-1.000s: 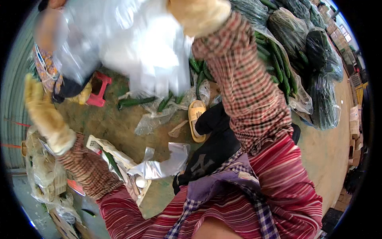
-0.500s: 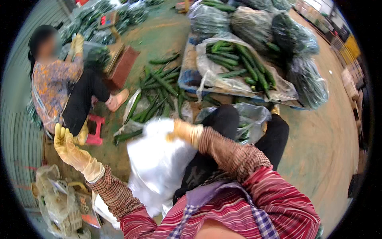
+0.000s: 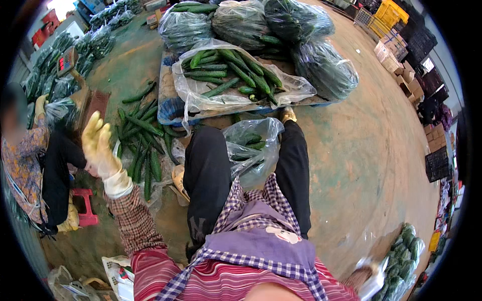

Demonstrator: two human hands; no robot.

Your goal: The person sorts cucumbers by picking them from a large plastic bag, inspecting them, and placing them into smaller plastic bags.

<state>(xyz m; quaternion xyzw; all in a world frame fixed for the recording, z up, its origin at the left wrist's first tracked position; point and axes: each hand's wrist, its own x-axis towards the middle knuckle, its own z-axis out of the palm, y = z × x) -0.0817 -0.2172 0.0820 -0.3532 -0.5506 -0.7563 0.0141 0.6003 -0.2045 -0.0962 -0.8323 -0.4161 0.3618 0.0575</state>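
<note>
My left hand [image 3: 102,150], in a yellowed glove, is raised with its fingers stretched and apart, holding nothing. It is left of a loose pile of cucumbers [image 3: 145,131] on the floor. Far to my right, my right hand [image 3: 370,275] is smeared by motion; a whitish blur surrounds it, and its fingers cannot be made out. Beside it lie several clear bags packed with cucumbers [image 3: 403,258]. Between my legs sits an open clear plastic bag [image 3: 261,163] with a few cucumbers inside.
Ahead, a blue pallet [image 3: 173,114] bears full bags [image 3: 326,70] and an opened bag of cucumbers [image 3: 233,67]. A co-worker [image 3: 30,160] sits at the left near a pink stool [image 3: 84,205] and a scale [image 3: 68,61]. Crates and cartons [image 3: 411,90] line the right side.
The view has turned to the right. My right hand has swung from my front to the far right, and the big whitish plastic bag is gone from my front. My left hand stays raised.
</note>
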